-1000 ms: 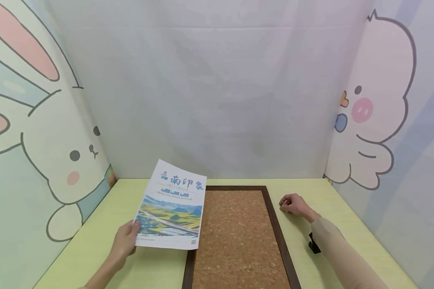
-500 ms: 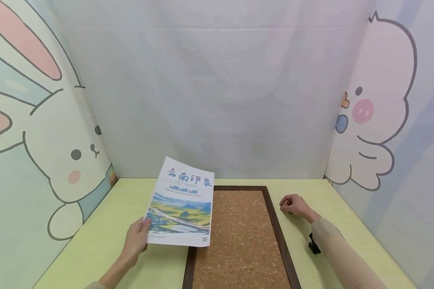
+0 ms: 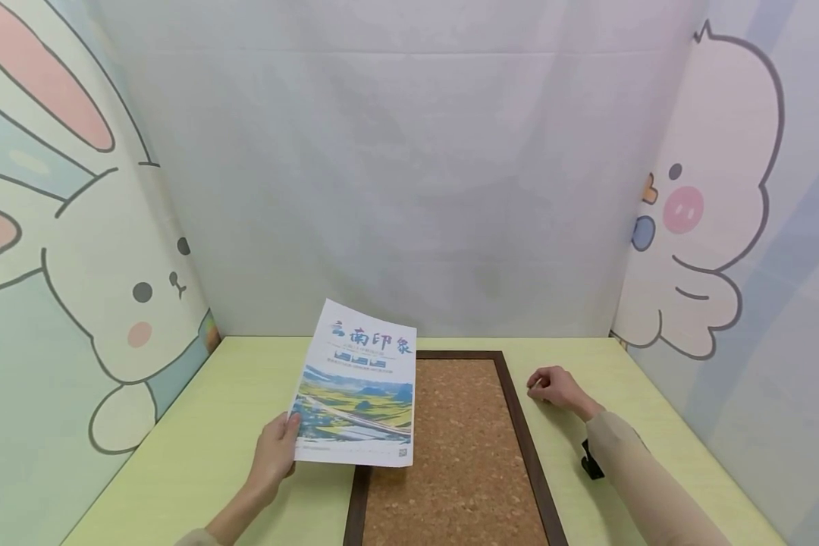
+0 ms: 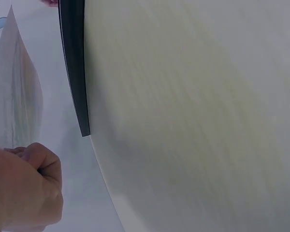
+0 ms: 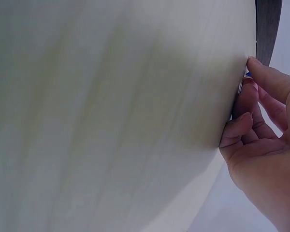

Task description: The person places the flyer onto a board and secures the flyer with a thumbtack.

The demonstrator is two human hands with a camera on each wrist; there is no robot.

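Poster in the left hand, clamped at its lower left edge, thumb across the printed face and the other fingers behind: that is what catches my eye from here. The sheet is raised, tilted with its print toward the person, over the left side of a cork board, where it hides part of the dark frame. Its print has large blue-to-purple characters at the top and, below, hills, yellow-green fields and a pale road; a small square code sits in the lower right corner. From the left wrist, the paper looks bowed and stands clear of the table.

On the other side, the right hand is down at the pale yellow-green table, just beside the frame, fingers curled and tips at the surface. From that wrist, a bit of blue shows by the thumb tip; I cannot tell what it is, or whether the fingers pinch it. A small black object shows beside the beige sleeve.

Behind rises a plain grey cloth, with a cartoon rabbit on the left wall and a white cartoon bird on the right.
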